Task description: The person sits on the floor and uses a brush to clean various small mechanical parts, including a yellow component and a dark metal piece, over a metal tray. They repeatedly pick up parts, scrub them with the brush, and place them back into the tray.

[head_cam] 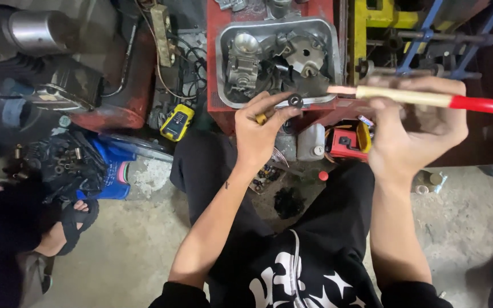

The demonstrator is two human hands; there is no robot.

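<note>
Head camera, looking down past a black printed shirt and dark trousers: a seated person works over a cluttered workshop floor. Their left hand [256, 132] is raised in front of a shallow grey metal tray [221, 68], thumb and fingers closed narrowly around a small dark ring-shaped metal part [295, 101], which sits at the fingertips just in front of the tray's near rim. A bit of yellow shows lower in the same hand; what it belongs to cannot be told.

Their right hand [415, 134] is curled around a brush with a pale wooden handle tipped in red [429, 98], held level, the red end pointing to the right and the pale end toward the ring-shaped part, near it but not touching.

Inside the tray lie greasy silver engine pieces, among them a cast carburettor body [243, 63]. The tray rests on a red metal stand [269, 11]. Below the hands, on the concrete, stand a small grey plastic bottle [310, 142] and a red and yellow box-shaped tool [346, 141]. A yellow handheld meter [176, 122] lies to the left, near a blue bag [109, 165] heaped with dark fittings. Another person's sandalled foot [67, 228] shows at the left edge.
</note>
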